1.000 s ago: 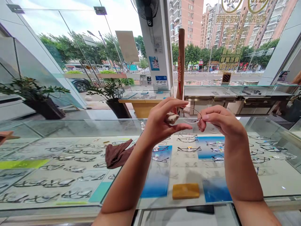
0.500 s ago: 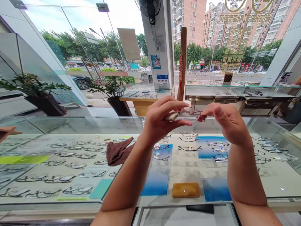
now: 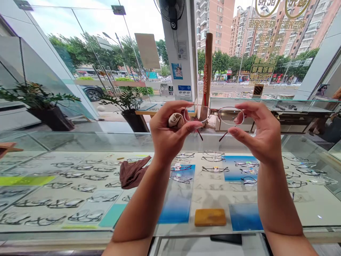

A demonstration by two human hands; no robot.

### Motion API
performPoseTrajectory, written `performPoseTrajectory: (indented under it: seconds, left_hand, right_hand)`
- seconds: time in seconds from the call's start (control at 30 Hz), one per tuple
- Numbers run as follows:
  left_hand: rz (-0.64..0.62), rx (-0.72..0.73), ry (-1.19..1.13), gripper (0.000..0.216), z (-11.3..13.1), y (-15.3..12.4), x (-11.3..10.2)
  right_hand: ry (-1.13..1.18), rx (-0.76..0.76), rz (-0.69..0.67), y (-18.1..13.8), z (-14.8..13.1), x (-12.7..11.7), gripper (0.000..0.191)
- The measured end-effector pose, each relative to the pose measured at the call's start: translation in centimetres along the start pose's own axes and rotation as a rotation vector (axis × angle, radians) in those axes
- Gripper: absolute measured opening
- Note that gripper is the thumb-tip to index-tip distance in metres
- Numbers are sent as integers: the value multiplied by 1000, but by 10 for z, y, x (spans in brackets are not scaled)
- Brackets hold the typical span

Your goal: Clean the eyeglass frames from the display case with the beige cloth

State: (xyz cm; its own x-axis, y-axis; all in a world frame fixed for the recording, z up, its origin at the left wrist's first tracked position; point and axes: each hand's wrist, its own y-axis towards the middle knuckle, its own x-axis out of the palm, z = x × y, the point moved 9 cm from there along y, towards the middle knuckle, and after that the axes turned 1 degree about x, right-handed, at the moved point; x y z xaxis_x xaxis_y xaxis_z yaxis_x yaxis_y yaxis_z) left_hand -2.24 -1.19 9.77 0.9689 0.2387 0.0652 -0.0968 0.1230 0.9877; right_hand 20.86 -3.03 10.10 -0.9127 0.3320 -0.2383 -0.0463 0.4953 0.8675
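Observation:
A pair of eyeglasses [image 3: 214, 111] with a thin, partly red frame is held up level above the glass counter, lenses facing me and temples pointing away. My left hand [image 3: 170, 129] pinches the left rim between thumb and fingers. A crumpled pale cloth [image 3: 176, 121] is tucked in that same palm. On the other side, my right hand [image 3: 259, 133] grips the right rim by its outer edge, thumb below and fingers above. Through the lenses the wooden post and the far counter show.
Below lies a glass display counter [image 3: 221, 197] with many spectacle frames inside. A brown cloth [image 3: 133, 172] and a yellow-brown case [image 3: 210, 217] rest on it. Behind stand a wooden post [image 3: 208, 67], potted plants [image 3: 130, 103] and large windows.
The eyeglasses have turned from a slanted, partly hidden pose to face me squarely. My right hand has rotated and now grips the right rim; my left hand has shifted slightly left.

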Motion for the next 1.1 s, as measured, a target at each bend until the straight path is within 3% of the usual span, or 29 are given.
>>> performPoseTrajectory:
  seconds: [0.2, 0.77, 1.1]
  left_hand:
    - [-14, -36, 3, 41, -2, -1, 4]
    - [-143, -109, -24, 42, -16, 0, 11]
    - [-34, -49, 62, 41, -5, 1, 1]
  right_hand:
    - [98, 8, 10, 1, 3, 0, 39]
    - [-34, -28, 55, -1, 1, -5, 41]
    - [86, -8, 47, 3, 3, 2, 31]
